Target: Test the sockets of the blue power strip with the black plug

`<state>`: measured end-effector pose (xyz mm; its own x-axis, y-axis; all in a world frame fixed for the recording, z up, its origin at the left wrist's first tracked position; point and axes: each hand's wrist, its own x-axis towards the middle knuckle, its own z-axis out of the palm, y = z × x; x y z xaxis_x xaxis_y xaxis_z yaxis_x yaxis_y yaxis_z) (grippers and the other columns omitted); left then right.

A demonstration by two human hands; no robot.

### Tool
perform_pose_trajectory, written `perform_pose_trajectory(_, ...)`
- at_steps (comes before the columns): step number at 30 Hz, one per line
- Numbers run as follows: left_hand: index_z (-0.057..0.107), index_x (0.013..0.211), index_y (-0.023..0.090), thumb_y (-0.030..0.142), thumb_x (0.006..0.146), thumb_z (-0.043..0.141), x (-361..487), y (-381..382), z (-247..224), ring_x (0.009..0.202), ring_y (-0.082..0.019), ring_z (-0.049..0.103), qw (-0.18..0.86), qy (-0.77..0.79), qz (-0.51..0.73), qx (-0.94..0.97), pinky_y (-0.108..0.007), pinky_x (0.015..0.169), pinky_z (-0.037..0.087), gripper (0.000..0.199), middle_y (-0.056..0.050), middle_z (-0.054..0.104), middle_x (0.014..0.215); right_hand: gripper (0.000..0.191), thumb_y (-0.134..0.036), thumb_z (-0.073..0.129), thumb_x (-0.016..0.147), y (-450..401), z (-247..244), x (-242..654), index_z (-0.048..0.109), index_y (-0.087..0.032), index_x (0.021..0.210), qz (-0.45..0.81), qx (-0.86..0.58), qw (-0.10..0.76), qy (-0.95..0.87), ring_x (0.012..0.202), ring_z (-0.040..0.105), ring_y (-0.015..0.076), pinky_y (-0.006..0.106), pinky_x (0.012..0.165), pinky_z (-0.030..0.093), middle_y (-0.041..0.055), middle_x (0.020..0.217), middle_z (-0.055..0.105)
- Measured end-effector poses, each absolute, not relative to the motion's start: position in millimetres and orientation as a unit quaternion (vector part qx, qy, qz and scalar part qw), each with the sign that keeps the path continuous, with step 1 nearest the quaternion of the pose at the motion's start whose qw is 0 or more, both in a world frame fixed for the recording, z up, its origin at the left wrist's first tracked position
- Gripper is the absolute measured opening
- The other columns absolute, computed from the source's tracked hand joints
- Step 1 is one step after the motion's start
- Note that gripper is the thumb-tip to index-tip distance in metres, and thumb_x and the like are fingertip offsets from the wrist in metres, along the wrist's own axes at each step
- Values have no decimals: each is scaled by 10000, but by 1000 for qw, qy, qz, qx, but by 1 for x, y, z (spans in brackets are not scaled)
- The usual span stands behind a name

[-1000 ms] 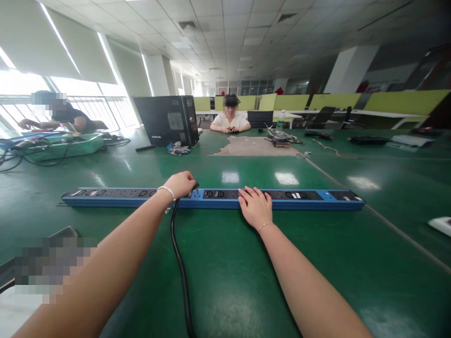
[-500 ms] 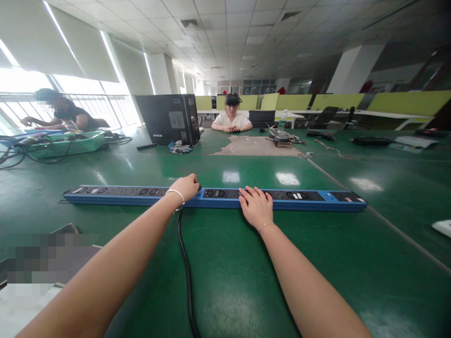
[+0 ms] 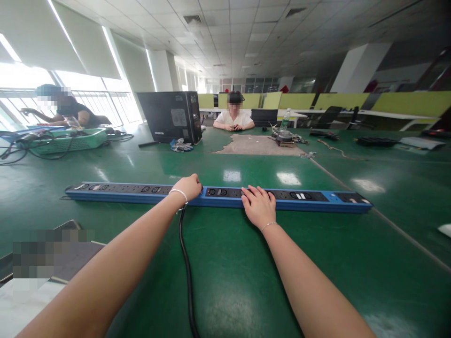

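A long blue power strip (image 3: 225, 202) with black socket panels lies crosswise on the green table. My left hand (image 3: 188, 188) is closed over its middle, gripping a plug that is mostly hidden by the fingers. From under that wrist a black power cable (image 3: 185, 253) runs down toward the near table edge. Farther right, my right hand (image 3: 259, 206) lies with spread fingers over the strip's sockets and front edge, holding nothing. Whether the plug is fully seated cannot be seen.
Beyond the strip stand a black computer case (image 3: 167, 117), gloves (image 3: 181, 145) and a water bottle (image 3: 285, 119). A green basket (image 3: 75, 141) of cables sits at left. One person (image 3: 234, 119) sits opposite, another (image 3: 66, 108) at far left.
The view has shifted slightly, so the strip and table things appear a little displaced. Both hands keep their places on the strip. The person at far left has raised an arm.
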<state>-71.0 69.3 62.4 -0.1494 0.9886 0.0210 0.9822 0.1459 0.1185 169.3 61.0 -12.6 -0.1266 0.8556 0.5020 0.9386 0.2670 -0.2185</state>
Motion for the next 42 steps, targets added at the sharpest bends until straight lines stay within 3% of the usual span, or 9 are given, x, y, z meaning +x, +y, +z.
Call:
perform_pose_trajectory(14, 514, 1045, 184, 270, 816, 350, -47, 56, 64, 883, -288, 636, 8, 762, 28, 647, -376, 707, 474, 294, -173, 663, 928, 365, -397, 336, 896, 60, -11, 169, 570, -354, 1173, -98, -608, 257, -745, 1197, 389, 200, 431, 996, 198, -34, 1275, 532)
perform_pose_trajectory(27, 517, 1059, 196, 288, 816, 346, -48, 58, 62, 880, -282, 636, 16, 766, 37, 642, -373, 699, 476, 311, -155, 668, 938, 404, -386, 289, 912, 56, -12, 164, 534, -319, 1226, -93, -599, 238, -759, 1235, 348, 219, 443, 1003, 191, -2, 1326, 485)
perform_pose_trajectory(34, 507, 1068, 200, 280, 820, 348, -49, 58, 61, 902, -282, 631, 20, 765, 48, 642, -375, 715, 473, 305, -154, 666, 943, 394, -451, 333, 895, 44, -10, 151, 484, -395, 1254, -95, -555, 210, -799, 1268, 304, 249, 484, 1010, 186, -10, 1365, 435)
perform_pose_trajectory(42, 497, 1041, 191, 299, 832, 351, -49, 53, 61, 909, -287, 629, 24, 763, 54, 643, -384, 724, 469, 278, -163, 662, 945, 364, -325, 393, 887, 48, -14, 149, 510, -425, 1217, -99, -566, 230, -786, 1249, 335, 222, 464, 1014, 198, -35, 1338, 466)
